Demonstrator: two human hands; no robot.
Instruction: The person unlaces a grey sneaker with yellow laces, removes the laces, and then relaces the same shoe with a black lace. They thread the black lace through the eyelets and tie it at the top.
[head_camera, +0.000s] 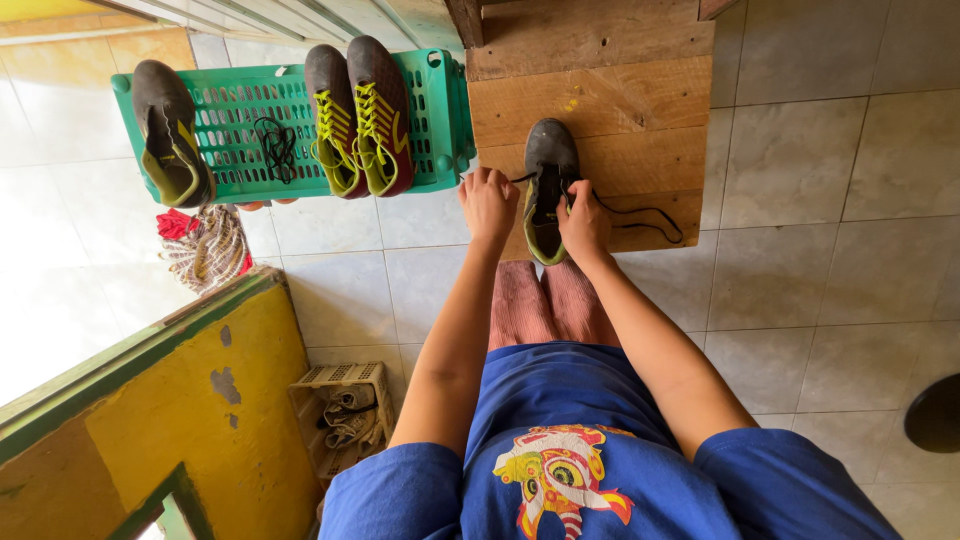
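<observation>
- Two hands are working at one dark boot (548, 190) that is lying on a wooden desk (620, 110).
- Left hand (487, 203) is closing its grip on the boot's left edge, fingers curled tight, pinching what looks like the lace end; the exact hold is too small to tell.
- Right hand (584, 222) is gripping the boot's right side near the opening, fingers bent onto the upper and the black lace (645, 215).
- From the right grip the lace is trailing away to the right across the desk planks, looping and ending well clear of the hand.
- Between the two grips the boot is pointing its toe away from the person, its yellow-green lining showing at the near end.
- Just below the grips the person's knees, in striped reddish cloth, are sitting under the forearms.
- Far to the left of the left grip a green crate (440, 110) is lying on the tiled floor (800, 200), touching the desk's left edge.
- On the crate a pair of maroon boots (360, 115) with yellow laces is resting side by side; further left a lone dark boot (170, 135) is lying, and a loose black lace (277, 145) is sitting between them.
- Below the crate's left end a cloth bundle (205, 245) is lying on the floor.
- Well below the left grip a pale basket (345, 405) is holding more shoes beside a yellow wall (200, 400).
</observation>
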